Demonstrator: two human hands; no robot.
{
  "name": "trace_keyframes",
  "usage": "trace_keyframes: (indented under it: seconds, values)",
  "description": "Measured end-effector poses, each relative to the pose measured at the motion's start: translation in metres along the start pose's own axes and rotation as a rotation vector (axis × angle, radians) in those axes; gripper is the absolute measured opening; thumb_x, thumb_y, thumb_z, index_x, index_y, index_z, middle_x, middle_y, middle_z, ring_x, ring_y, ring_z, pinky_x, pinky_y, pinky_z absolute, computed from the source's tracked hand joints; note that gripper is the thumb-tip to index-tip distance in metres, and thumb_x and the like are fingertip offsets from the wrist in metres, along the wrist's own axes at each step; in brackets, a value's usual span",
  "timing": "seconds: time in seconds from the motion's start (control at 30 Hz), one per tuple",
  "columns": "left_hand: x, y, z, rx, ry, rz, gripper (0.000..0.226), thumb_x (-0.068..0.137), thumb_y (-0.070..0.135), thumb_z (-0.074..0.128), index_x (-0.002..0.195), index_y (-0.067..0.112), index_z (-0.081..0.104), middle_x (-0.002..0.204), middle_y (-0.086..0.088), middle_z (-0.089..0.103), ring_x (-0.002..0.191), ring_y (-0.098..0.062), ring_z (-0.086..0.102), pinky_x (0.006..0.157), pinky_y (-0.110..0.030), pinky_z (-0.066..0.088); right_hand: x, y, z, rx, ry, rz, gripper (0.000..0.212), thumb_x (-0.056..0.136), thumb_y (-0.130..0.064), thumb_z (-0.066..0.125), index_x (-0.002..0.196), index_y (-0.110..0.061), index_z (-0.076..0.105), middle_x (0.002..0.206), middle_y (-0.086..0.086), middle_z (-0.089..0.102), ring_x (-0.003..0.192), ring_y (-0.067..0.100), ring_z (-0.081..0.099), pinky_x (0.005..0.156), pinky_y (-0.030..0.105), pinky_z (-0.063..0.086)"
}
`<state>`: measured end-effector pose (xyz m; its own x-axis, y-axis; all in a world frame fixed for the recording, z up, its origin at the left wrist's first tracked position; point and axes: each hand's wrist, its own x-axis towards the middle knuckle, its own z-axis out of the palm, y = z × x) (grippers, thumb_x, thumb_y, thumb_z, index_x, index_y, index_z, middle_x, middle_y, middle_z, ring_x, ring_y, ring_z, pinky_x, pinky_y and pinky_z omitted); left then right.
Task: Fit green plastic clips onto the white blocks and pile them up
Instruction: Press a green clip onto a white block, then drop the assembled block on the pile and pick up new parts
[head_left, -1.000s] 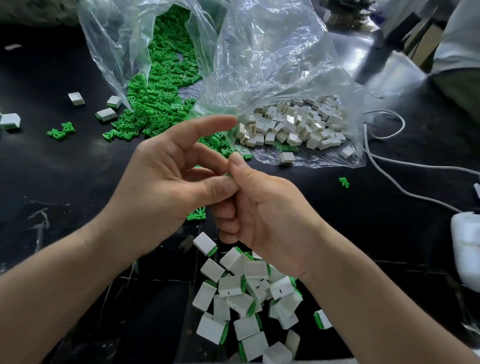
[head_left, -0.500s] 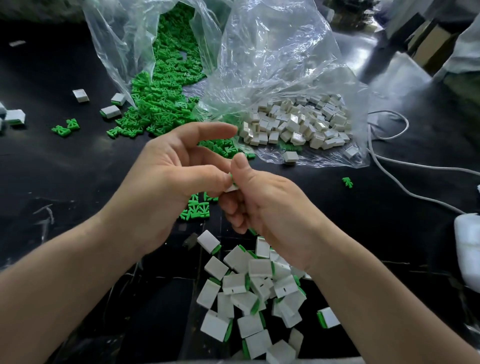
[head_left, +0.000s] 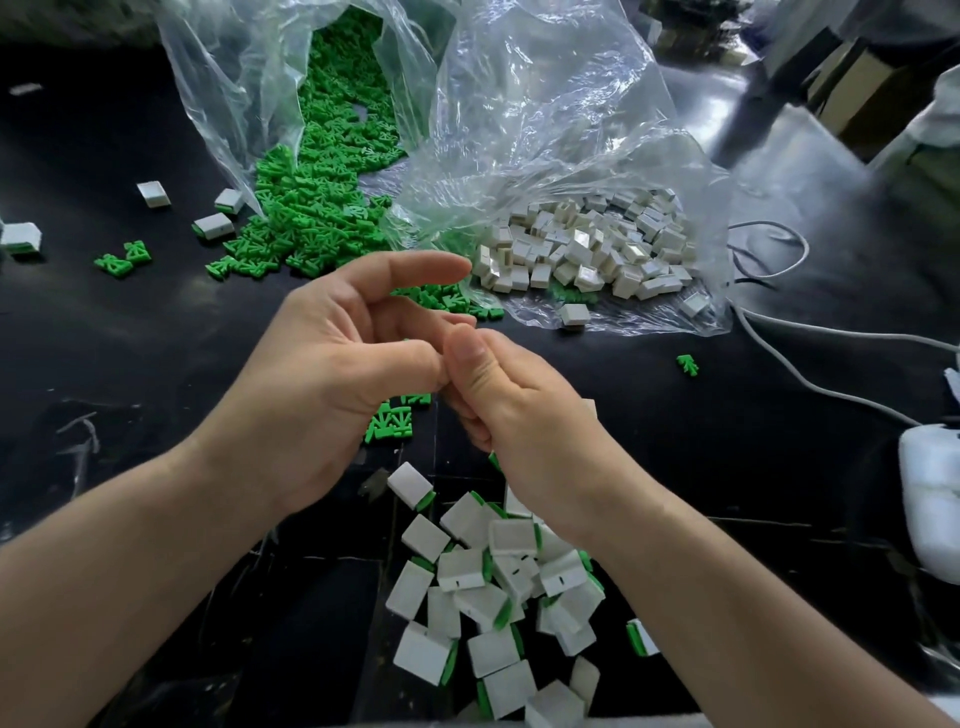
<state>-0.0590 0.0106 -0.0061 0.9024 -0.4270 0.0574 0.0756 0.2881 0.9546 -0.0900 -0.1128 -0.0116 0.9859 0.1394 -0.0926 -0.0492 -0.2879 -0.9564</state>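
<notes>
My left hand (head_left: 332, 374) and my right hand (head_left: 519, 410) meet thumb to thumb above the black table (head_left: 130, 338). They pinch a small white block between them, which the thumbs almost entirely hide. My left index finger sticks out straight. Just below the hands lies a pile of white blocks with green clips fitted (head_left: 483, 587). A heap of loose green clips (head_left: 322, 208) spills from a clear bag at the back. Beside it, a second clear bag holds bare white blocks (head_left: 587, 249). A few green clips (head_left: 392, 421) lie under my left hand.
Stray blocks (head_left: 153, 193) and two green clips (head_left: 122, 258) lie at the left; one clip (head_left: 687, 364) lies at the right. A white cable (head_left: 810, 384) runs to a white object (head_left: 930, 493) at the right edge. Boxes stand at the back right.
The hands have stayed together and shifted slightly. The white block that showed between the thumbs half a second ago is now covered by them.
</notes>
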Motion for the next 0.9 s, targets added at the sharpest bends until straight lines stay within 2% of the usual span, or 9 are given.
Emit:
trace_keyframes:
  seconds: [0.1,0.27,0.33,0.4,0.5,0.63,0.73,0.8,0.9]
  values:
    - [0.0,0.0,0.0,0.018,0.016,-0.012,0.047,0.057,-0.009,0.052,0.099,0.01,0.061,0.061,-0.005,0.067,0.073,-0.013,0.067,0.06,-0.02,0.052,0.001,0.002,0.0,-0.02,0.01,-0.023,0.024,0.095,-0.039,0.031,0.076,-0.032,0.045,0.061,-0.02,0.039,0.058,-0.007,0.04,0.061,0.017,0.027]
    - [-0.001,0.002,0.002,-0.026,0.01,-0.013,0.047,0.056,-0.011,0.051,0.097,0.009,0.061,0.059,-0.006,0.066,0.065,-0.016,0.066,0.055,-0.022,0.053,0.001,0.007,0.0,-0.027,0.022,-0.034,0.048,0.092,-0.046,0.029,0.118,-0.016,0.056,0.066,-0.022,0.04,0.064,-0.006,0.039,0.063,0.018,0.028]
    - [-0.002,0.003,0.001,-0.041,0.004,-0.011,0.047,0.056,-0.011,0.05,0.098,0.01,0.061,0.058,-0.007,0.065,0.06,-0.022,0.064,0.05,-0.023,0.052,0.001,0.007,-0.001,-0.024,-0.007,-0.035,0.046,0.091,-0.052,0.027,0.107,-0.024,0.06,0.065,-0.023,0.043,0.064,-0.006,0.041,0.065,0.019,0.029]
    - [-0.001,0.002,-0.001,0.003,0.026,-0.005,0.049,0.057,-0.007,0.053,0.101,0.012,0.061,0.06,-0.005,0.066,0.06,-0.025,0.061,0.054,-0.023,0.052,0.002,0.004,-0.007,-0.104,-0.045,-0.033,0.047,0.086,-0.061,0.023,0.078,-0.032,0.06,0.058,-0.022,0.05,0.059,-0.005,0.045,0.064,0.02,0.032]
    - [0.0,0.001,-0.004,0.095,0.041,0.01,0.045,0.06,0.001,0.061,0.102,0.017,0.063,0.067,-0.004,0.071,0.061,-0.016,0.064,0.06,-0.019,0.051,0.006,0.002,-0.026,-0.324,0.08,-0.009,0.067,0.075,-0.071,0.021,0.069,-0.02,0.064,0.06,-0.01,0.059,0.059,0.005,0.053,0.062,0.033,0.043]
    - [-0.007,0.001,-0.001,0.276,-0.175,-0.031,0.039,0.059,0.008,0.071,0.096,0.02,0.069,0.073,-0.007,0.073,0.063,-0.015,0.068,0.056,-0.02,0.053,0.023,0.021,-0.061,-0.661,0.396,0.031,0.03,0.092,-0.039,0.048,0.111,-0.02,0.062,0.108,0.003,0.059,0.099,0.017,0.053,0.085,0.031,0.04]
    - [-0.013,0.0,0.004,0.312,-0.425,-0.118,0.036,0.062,0.015,0.078,0.095,0.022,0.069,0.078,-0.008,0.073,0.064,-0.011,0.068,0.056,-0.016,0.05,0.033,0.038,-0.075,-0.786,0.429,0.079,0.038,0.093,-0.022,0.048,0.132,-0.021,0.048,0.134,0.003,0.046,0.126,0.019,0.037,0.102,0.026,0.024]
    - [-0.013,0.0,0.006,0.313,-0.42,-0.111,0.031,0.063,0.023,0.08,0.092,0.021,0.071,0.081,-0.01,0.072,0.059,-0.011,0.066,0.052,-0.014,0.048,0.037,0.045,-0.077,-0.846,0.425,0.085,0.042,0.093,-0.016,0.047,0.135,-0.018,0.044,0.139,0.004,0.043,0.13,0.021,0.033,0.103,0.025,0.021]
    - [-0.007,0.001,0.003,0.353,-0.202,-0.079,0.026,0.06,0.029,0.074,0.085,0.021,0.071,0.075,-0.007,0.072,0.051,-0.012,0.063,0.042,-0.016,0.044,0.04,0.052,-0.076,-0.916,0.413,0.087,0.041,0.091,-0.01,0.049,0.132,-0.013,0.048,0.136,0.006,0.043,0.126,0.024,0.035,0.103,0.03,0.026]
